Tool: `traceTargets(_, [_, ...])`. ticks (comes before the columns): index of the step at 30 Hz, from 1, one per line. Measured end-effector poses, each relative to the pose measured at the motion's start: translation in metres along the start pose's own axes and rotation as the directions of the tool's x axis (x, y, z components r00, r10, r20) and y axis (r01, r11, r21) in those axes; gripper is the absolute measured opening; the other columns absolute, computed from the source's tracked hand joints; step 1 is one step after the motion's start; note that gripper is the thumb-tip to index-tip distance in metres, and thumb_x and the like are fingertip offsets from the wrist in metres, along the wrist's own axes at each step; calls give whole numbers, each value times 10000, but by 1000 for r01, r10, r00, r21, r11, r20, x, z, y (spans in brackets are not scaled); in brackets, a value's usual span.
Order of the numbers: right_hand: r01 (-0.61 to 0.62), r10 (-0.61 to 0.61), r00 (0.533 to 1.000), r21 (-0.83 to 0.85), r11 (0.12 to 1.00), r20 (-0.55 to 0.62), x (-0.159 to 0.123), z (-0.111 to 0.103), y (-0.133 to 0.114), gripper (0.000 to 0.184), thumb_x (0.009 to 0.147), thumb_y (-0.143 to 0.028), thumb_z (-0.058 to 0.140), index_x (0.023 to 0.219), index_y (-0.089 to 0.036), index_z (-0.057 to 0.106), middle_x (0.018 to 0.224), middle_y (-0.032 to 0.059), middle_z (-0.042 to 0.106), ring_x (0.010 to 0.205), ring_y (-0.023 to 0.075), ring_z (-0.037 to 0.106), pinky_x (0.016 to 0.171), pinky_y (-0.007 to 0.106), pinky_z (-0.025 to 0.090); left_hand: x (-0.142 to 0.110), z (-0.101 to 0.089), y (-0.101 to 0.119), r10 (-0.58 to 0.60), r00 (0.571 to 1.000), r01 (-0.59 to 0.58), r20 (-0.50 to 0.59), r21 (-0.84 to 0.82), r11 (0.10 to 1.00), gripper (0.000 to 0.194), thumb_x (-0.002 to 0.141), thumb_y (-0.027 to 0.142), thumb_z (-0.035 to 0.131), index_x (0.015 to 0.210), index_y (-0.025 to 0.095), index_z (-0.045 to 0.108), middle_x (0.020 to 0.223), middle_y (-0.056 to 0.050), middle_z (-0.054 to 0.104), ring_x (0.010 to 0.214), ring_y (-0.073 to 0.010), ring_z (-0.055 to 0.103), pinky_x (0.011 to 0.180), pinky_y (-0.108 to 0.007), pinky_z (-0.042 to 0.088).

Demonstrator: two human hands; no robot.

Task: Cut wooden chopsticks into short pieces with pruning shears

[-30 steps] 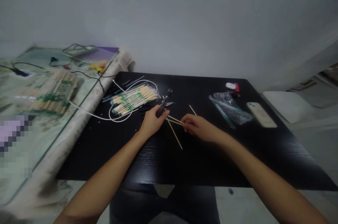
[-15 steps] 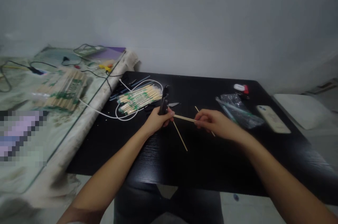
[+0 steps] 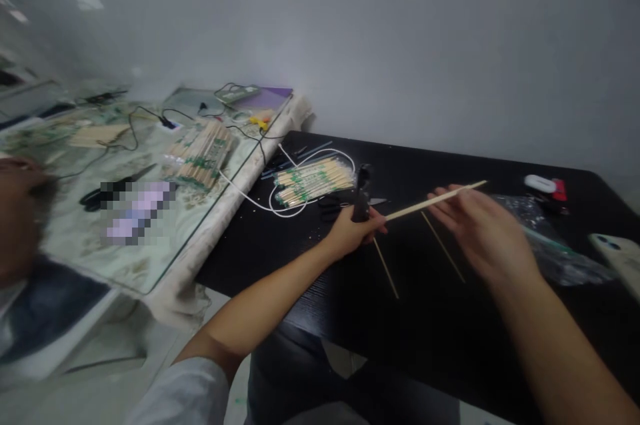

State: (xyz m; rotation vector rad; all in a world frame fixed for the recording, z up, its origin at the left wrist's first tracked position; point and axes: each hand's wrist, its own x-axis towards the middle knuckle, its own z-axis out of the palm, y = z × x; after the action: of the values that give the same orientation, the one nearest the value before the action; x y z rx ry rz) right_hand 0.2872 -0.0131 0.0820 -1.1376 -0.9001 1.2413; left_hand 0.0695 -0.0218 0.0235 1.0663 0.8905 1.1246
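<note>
Here, in the head view, the left hand point(image 3: 353, 231) grips a dark tool point(image 3: 362, 193), its lower part hidden and its kind hard to make out, while a pale stick point(image 3: 420, 206) slants from that hand's thumb to the blurred right hand point(image 3: 487, 228), whose hold cannot be told. Two thin sticks point(image 3: 443, 247) lie nearby on the black table point(image 3: 425, 331); the phone point(image 3: 620, 261) is cut off at the right edge.

Plain grey wall point(image 3: 390, 45) behind a black table point(image 3: 430, 325); glass-topped table point(image 3: 167, 258) at left; pale floor point(image 3: 110, 391)
</note>
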Motion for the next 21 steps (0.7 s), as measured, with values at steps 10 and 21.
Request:
traceTargets(10, [293,-273,953,-160,943,132,-11,25,-8,214,957,-399,676,1084,-231,718,1071,91,783,980,241,776,991,487,611,1,5,-26,-10,998,1,66,145,989,317,807,456,744,839,151,665,774,-66,746,454,-87,561,434,-225,400])
traceTargets(21, [393,-219,908,-546,740,356,-19,20,21,316,988,-418,584,1178,-221,742,1080,85,804,1067,256,753,1001,416,562,2,-6,3,111,985,-77,-133,240,968,274,772,374,753,893,171,615,635,53,612,485,-86,543,522,-228,446])
